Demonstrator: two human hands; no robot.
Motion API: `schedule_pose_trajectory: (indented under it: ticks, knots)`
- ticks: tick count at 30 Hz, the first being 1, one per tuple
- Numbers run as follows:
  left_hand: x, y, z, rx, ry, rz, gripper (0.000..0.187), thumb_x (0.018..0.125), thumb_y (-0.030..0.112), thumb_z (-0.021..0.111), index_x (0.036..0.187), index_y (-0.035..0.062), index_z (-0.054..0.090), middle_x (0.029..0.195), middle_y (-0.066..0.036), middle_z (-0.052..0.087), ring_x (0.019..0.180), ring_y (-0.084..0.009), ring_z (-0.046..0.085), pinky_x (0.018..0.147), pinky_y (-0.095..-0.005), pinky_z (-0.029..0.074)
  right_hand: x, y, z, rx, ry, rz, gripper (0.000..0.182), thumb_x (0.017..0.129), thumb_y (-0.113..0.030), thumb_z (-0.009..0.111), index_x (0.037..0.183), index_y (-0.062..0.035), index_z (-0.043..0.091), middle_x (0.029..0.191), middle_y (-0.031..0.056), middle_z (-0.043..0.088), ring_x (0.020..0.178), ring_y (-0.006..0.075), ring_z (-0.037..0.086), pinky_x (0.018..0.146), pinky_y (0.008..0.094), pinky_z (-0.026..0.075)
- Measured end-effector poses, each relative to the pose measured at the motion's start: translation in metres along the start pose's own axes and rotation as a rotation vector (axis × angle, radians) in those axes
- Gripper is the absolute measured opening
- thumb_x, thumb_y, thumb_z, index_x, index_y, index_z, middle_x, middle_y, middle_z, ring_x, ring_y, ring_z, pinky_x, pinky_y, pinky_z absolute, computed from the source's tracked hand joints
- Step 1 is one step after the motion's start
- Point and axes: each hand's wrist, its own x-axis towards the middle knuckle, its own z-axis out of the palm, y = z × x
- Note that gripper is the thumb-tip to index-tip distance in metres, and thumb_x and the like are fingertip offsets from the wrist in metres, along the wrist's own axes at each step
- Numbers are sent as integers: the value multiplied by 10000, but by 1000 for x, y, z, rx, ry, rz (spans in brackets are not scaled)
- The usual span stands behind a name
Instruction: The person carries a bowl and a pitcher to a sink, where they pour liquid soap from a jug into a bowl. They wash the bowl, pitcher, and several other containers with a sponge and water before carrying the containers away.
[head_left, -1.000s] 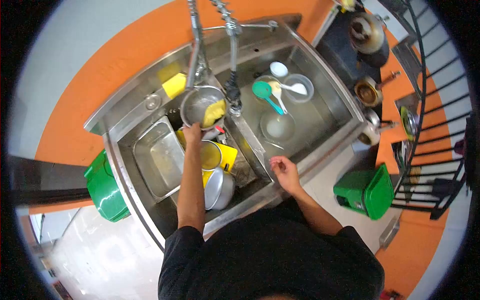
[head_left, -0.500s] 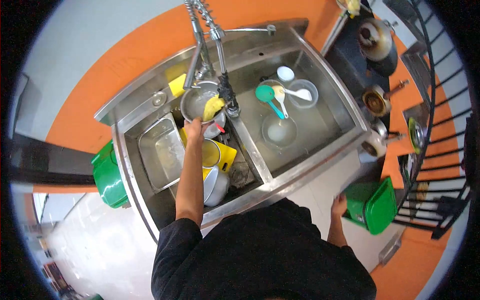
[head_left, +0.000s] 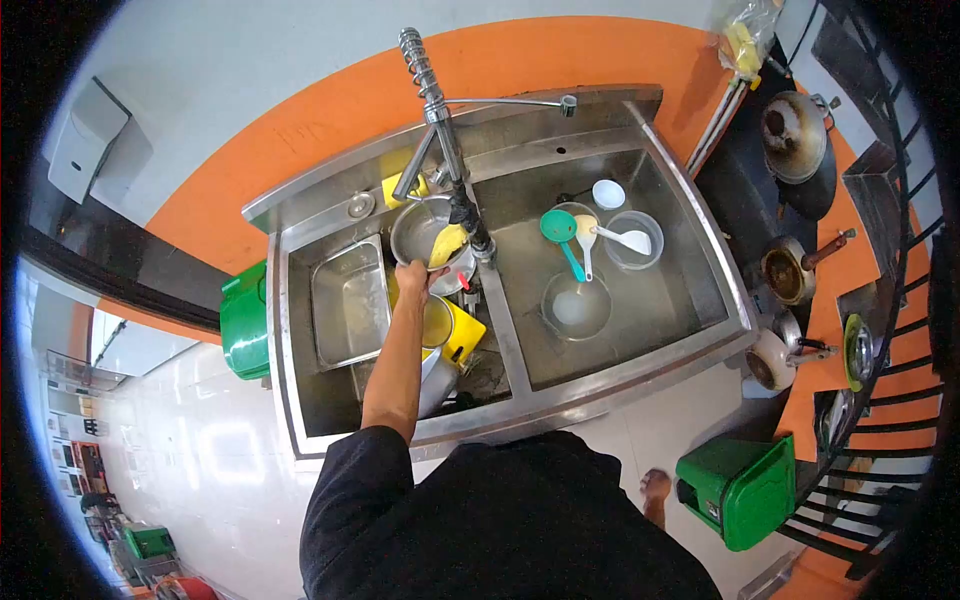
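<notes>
My left hand is closed on the near rim of a round metal bowl in the left basin. A crumpled yellow piece, perhaps a cloth or sponge, lies inside the bowl. Close to this hand are a red-tipped item, a round yellow-toned container and a bright yellow object with a dark slot. The spray faucet hangs just right of the bowl. Down at my right side, my right hand hangs beside a green bin, apart from it. Its fingers are too small to read.
The right basin holds water, a green ladle, white spoons, a clear tub and a white cup. A rectangular steel pan stands in the left basin. Blackened pans and a black railing are on the right.
The camera view has shifted, so the sink appears lower and further right. My left hand stays on the bowl's rim. My right hand hangs lower, a little further left of the green bin.
</notes>
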Motion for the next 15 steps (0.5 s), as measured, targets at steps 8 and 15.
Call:
schedule_pose_trajectory:
  ticks: [8, 15]
  knots:
    - [24, -5, -11, 21, -73, 26, 432, 820, -78, 393, 1242, -168, 376, 1151, -323, 571, 851, -472, 677, 672, -506, 648, 5, -210, -3, 561, 209, 85, 143, 914, -117, 551, 1030, -71, 621, 874, 55, 644, 687, 154, 637, 508, 279, 484]
    - [6, 2, 4, 74, -65, -12, 389, 819, -69, 402, 1188, -185, 436, 1069, -315, 618, 793, -427, 697, 610, -390, 650, -50, -108, 50, 501, 157, 486, 121, 885, -130, 545, 919, -58, 636, 707, 60, 613, 522, 180, 587, 407, 299, 459]
